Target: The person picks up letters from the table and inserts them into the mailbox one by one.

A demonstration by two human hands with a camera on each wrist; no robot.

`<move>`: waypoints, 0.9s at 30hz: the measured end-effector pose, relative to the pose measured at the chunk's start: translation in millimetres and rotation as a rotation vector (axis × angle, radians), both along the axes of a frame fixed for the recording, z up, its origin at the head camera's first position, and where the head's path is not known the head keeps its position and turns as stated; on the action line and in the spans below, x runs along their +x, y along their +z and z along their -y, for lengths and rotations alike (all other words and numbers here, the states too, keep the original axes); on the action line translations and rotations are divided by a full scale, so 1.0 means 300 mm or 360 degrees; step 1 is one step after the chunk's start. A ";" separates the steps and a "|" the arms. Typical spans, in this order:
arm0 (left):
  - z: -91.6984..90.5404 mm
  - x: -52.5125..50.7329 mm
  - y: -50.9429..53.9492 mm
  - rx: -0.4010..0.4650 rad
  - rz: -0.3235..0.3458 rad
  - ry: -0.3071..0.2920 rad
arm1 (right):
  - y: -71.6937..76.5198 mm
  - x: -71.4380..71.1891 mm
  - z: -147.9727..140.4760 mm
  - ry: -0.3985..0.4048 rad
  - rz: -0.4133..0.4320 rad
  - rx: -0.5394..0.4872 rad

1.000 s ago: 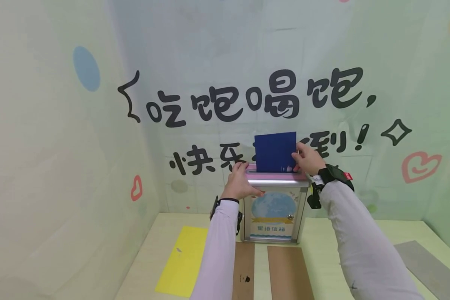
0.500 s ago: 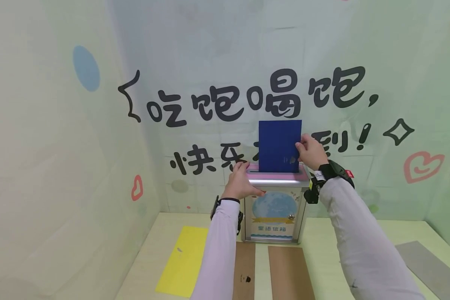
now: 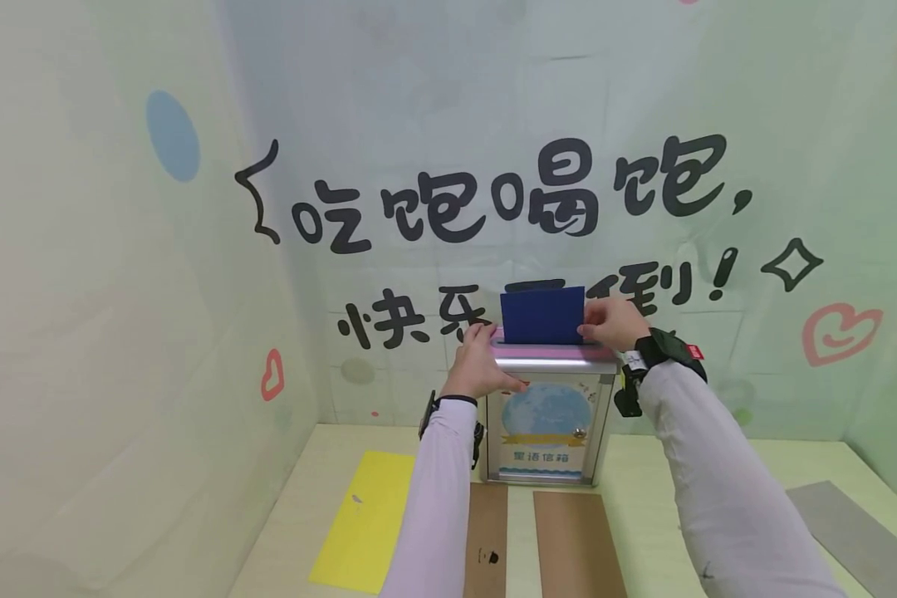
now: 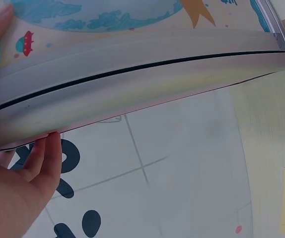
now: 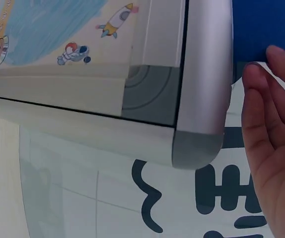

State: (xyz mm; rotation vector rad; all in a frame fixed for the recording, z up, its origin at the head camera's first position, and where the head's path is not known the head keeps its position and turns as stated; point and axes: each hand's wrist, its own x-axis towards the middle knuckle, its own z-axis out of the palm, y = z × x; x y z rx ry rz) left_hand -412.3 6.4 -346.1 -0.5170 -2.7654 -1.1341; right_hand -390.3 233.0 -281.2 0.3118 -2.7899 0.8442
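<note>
Blue card (image 3: 542,316) — edge pinched, between right fingers (image 3: 600,311)

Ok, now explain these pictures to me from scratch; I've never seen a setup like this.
There is no machine here: the hands are a person's own. The wide picture comes from a camera worn on the head, looking forward and down. The two close ones come from cameras on the wrists, each looking at that hand's work.

The right hand pinches the side edge of a blue card, which stands upright at the top of a letter box. The left hand holds the box's upper left corner, thumb in front.

On the pale table lie a yellow sheet on the left, two brown sheets in front of the box, and a grey sheet on the right.
</note>
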 end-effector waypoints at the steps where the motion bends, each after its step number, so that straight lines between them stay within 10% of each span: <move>1: 0.001 0.001 0.001 0.0002 0.0000 0.0003 | -0.001 -0.001 0.001 0.0004 0.0012 -0.0014; 12: 0.002 -0.002 0.004 -0.0012 0.0005 0.0013 | -0.001 -0.005 0.028 0.0141 0.0009 -0.0068; 27: 0.000 -0.007 -0.001 -0.0011 -0.0017 0.0002 | 0.096 -0.001 0.011 -0.0242 -0.0219 -0.0251</move>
